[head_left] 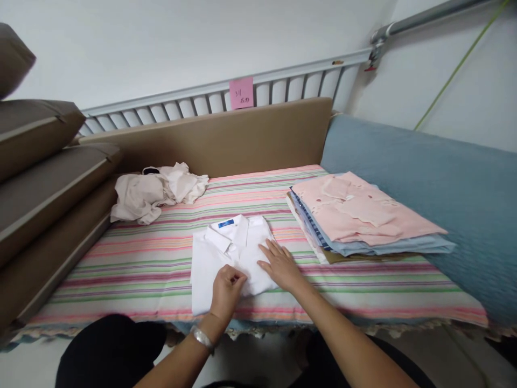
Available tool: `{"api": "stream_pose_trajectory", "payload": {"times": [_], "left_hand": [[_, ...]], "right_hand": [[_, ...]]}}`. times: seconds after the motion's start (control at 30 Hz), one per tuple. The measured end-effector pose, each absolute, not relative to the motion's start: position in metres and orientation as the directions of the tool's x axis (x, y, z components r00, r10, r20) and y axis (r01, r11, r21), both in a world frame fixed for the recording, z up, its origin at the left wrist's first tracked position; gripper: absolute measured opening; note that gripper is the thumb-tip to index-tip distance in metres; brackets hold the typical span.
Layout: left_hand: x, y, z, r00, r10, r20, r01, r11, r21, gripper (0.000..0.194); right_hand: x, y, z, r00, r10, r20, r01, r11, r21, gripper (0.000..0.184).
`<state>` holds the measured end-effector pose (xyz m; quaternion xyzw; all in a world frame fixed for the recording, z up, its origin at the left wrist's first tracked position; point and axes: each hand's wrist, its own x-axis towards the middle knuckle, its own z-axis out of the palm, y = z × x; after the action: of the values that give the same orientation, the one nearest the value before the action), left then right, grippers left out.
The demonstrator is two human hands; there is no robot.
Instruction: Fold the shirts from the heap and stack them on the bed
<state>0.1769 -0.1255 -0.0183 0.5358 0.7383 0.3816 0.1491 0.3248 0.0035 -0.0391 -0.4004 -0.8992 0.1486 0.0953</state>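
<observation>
A white collared shirt (205, 269) lies folded, front up, on the striped cloth before me, with a blue label (225, 223) inside its collar. The fingers of my left hand (227, 290) are pinched together on the shirt's front, below the collar, and seem to grip its fabric; the fingertips partly hide the spot. A silver bracelet (202, 338) circles that wrist. My right hand (280, 264) rests flat on the shirt's right side, its fingers spread.
To the right sits a stack of folded clothes, a pink garment (363, 210) on top. Crumpled white cloth (157, 191) lies at the back left. Brown cushions (48, 178) are piled at left. Behind the board (226, 137) stands a radiator (181, 108) with a pink note (241, 92).
</observation>
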Motion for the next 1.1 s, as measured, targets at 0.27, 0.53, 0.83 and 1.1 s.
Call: {"api": "stream_pose_trajectory", "payload": {"times": [0.27,0.53,0.83,1.1], "left_hand": [[0.143,-0.245,-0.026,0.007,0.998,0.067,0.848,-0.041,0.529,0.02],[0.07,-0.215,-0.018,-0.738,0.658,-0.148,0.169,0.393,0.904,0.036],[0.05,-0.153,-0.016,-0.668,0.591,-0.452,-0.112,0.521,0.846,0.04],[0.035,-0.127,-0.018,-0.685,0.575,-0.448,-0.146,0.494,0.857,0.044]], "right_hand": [[0.325,0.011,-0.042,-0.664,0.735,0.136,0.641,0.654,-0.402,0.048],[0.326,0.037,-0.04,-0.398,0.848,0.35,0.502,0.521,-0.69,0.036],[0.301,0.065,-0.015,-0.28,0.95,0.135,0.626,0.288,-0.725,0.028],[0.278,0.092,-0.01,-0.193,0.98,-0.047,0.742,0.115,-0.66,0.037]]}}
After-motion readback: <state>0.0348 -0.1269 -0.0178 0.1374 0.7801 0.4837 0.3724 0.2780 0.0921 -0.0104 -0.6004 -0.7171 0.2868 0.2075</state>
